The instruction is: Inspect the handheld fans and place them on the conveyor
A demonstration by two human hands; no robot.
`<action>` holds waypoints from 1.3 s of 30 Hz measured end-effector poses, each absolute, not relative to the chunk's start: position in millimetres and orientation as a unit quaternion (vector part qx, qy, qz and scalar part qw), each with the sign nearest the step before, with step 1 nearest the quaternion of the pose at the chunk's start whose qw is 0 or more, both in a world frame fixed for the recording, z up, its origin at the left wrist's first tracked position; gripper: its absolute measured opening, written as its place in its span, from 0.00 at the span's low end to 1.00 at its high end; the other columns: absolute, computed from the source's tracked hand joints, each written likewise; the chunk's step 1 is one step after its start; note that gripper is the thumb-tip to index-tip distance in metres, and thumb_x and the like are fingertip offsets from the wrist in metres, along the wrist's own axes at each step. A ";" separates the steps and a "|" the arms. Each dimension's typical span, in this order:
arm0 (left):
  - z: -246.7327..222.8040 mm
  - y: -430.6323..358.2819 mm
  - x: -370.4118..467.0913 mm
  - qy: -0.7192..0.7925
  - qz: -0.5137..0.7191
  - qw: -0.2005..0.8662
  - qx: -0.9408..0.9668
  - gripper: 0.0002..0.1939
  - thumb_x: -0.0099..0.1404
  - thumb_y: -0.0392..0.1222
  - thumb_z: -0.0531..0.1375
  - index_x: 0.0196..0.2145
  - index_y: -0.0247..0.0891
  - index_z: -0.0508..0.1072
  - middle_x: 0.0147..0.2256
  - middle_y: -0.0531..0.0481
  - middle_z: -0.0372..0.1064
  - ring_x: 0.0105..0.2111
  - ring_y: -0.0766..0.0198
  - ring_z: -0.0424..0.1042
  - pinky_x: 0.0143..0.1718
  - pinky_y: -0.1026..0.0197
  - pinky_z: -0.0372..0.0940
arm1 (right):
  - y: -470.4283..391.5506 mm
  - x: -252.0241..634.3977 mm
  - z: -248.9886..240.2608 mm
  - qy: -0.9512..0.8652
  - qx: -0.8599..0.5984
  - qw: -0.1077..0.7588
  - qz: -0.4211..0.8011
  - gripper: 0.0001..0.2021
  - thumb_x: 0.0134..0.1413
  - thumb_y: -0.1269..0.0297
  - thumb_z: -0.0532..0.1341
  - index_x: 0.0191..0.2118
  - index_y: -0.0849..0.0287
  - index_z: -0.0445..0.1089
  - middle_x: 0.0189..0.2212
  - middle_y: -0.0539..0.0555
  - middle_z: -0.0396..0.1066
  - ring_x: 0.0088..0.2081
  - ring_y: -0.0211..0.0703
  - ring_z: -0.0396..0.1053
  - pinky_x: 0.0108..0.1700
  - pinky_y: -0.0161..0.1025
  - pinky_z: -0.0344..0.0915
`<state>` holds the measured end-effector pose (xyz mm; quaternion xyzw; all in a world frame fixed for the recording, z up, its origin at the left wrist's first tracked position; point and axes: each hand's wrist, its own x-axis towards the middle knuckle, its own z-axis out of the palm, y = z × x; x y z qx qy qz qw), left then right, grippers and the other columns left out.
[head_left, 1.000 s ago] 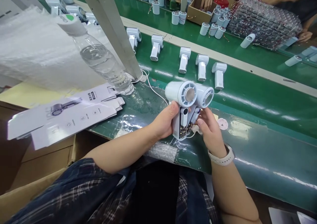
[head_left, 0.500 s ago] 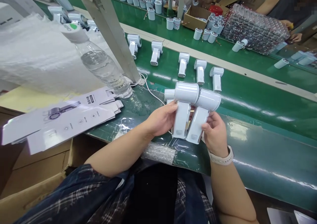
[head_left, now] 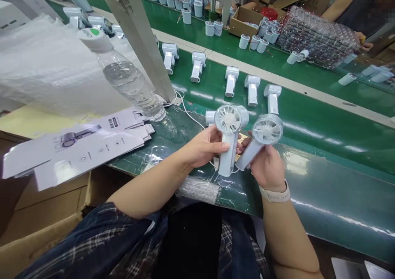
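My left hand [head_left: 206, 147] is closed round the handle of a white handheld fan [head_left: 228, 155], its thumb across the front and its round bladed face turned up toward me. A second handheld fan [head_left: 267, 130] is gripped in my right hand [head_left: 268, 168]; it leans to the right, with its bladed face also showing. Both are held side by side above the bench, heads slightly apart. Partly hidden behind my left hand is another white fan [head_left: 210, 117] on the bench. A white cable runs beside it.
Several white fans [head_left: 231, 81] lie along the green conveyor [head_left: 308, 110] ahead. A water bottle [head_left: 129, 85] and flat printed boxes [head_left: 83, 147] are on the left, near a metal post [head_left: 138, 36]. Across the belt are white cups, a carton [head_left: 243, 22] and co-workers' arms.
Both fans have been turned so their bladed faces show instead of their smooth sides. The two heads have moved apart, the right one shifting right.
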<state>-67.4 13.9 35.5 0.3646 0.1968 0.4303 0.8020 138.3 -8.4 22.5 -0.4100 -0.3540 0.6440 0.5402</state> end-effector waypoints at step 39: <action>23.0 16.1 -60.1 0.367 0.452 0.708 0.399 0.43 0.43 0.58 0.81 0.53 0.35 0.79 0.41 0.40 0.81 0.39 0.51 0.82 0.28 0.65 0.72 | 0.9 136.0 15.2 -0.272 -0.372 0.590 0.663 0.16 0.60 0.56 0.62 0.53 0.50 0.67 0.34 0.51 0.81 0.41 0.53 0.82 0.40 0.53 0.81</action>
